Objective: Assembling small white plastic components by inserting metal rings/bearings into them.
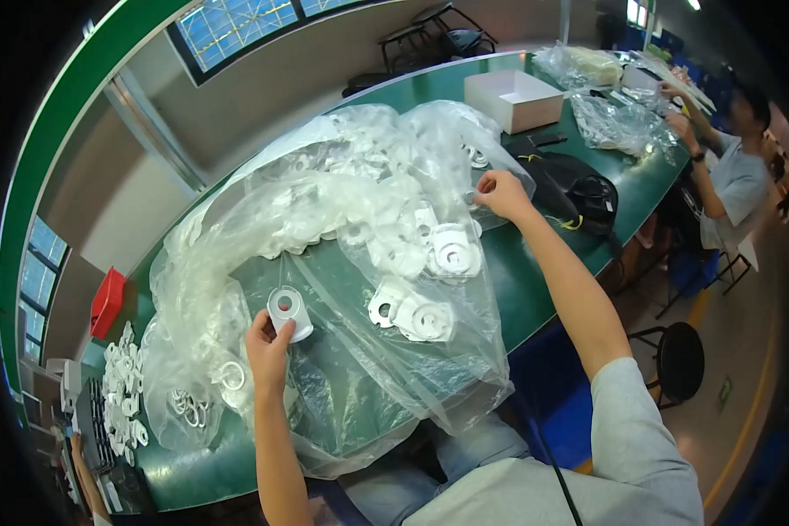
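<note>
Holding white ringed part (pixel 289 307) in left hand (pixel 267 349); working with right hand (pixel 502 195) at far right side of clear plastic bag (pixel 447 396).
Pinched at lower edge between left thumb and fingers, above green table (pixel 535 285), with round opening left uncovered. Curled toward thumb at right; cannot tell whether closed on film or on a small piece. Judged good practice: grip by edge only, avoid pressing on ring, free right fingertips from loose film before lifting, lift straight up rather than drag, and keep clear of stacked white plates (pixel 425 317) lying between both hands.
</note>
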Demonstrator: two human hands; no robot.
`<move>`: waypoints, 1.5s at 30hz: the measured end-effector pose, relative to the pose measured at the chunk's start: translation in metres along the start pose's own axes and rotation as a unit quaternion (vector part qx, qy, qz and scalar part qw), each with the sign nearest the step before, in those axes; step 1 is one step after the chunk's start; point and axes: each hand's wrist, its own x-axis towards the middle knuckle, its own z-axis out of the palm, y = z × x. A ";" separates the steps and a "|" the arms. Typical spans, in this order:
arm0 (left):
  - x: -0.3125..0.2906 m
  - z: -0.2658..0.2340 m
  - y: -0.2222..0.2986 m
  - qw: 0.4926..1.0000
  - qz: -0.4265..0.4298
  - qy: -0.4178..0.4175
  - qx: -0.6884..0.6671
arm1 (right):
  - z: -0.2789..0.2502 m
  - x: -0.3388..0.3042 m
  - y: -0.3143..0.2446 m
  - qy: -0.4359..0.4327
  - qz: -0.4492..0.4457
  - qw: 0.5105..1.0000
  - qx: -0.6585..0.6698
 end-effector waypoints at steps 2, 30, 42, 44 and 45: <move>-0.005 0.014 0.000 0.990 0.011 0.013 -0.140 | -0.011 -0.004 0.005 0.045 0.033 0.998 0.032; -0.014 0.013 0.005 0.947 0.026 0.060 -0.313 | 0.164 -0.150 -0.230 -0.218 -0.071 0.857 0.463; -0.074 -0.077 -0.008 0.890 0.072 0.293 0.341 | 0.175 -0.158 -0.229 -0.390 -0.017 0.742 0.545; -0.082 -0.090 -0.018 0.880 0.050 0.248 0.401 | 0.174 -0.159 -0.232 -0.402 -0.010 0.730 0.552; -0.079 -0.092 -0.016 0.881 0.052 0.245 0.401 | 0.173 -0.156 -0.231 -0.410 -0.004 0.724 0.555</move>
